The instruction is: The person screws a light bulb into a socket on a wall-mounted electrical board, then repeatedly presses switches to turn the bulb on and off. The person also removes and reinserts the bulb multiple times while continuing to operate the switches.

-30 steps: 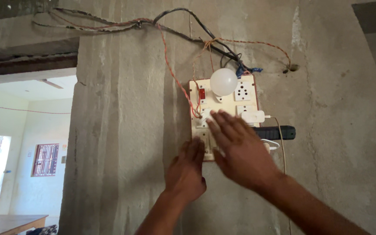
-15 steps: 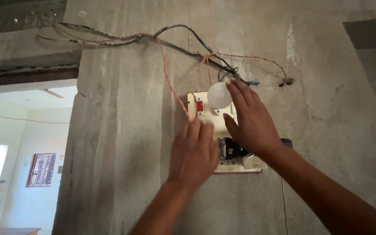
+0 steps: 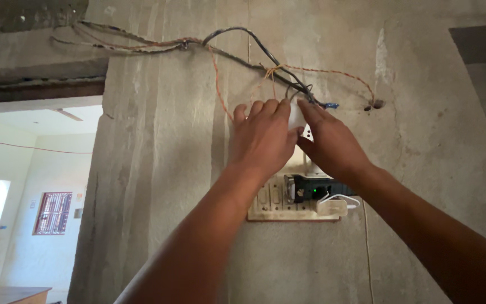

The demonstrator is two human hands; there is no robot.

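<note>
While both your hands close round the round white glass-like bulb at the top of the cream plastic switchboard, treat it as light, smooth and fragile; grip its widest part gently. Your left hand cups it with curled fingers, your right hand pinches its side. Below it sits a black plugged-in device showing a green light, with a white adapter beneath

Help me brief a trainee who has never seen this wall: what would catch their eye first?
Both hands, the left hand and the right hand, close around a white bulb at the top of a cream switchboard on a bare concrete wall. Above them a tangle of loose wires runs across the wall. Below, a dark device with a green light is plugged into the board.
</note>
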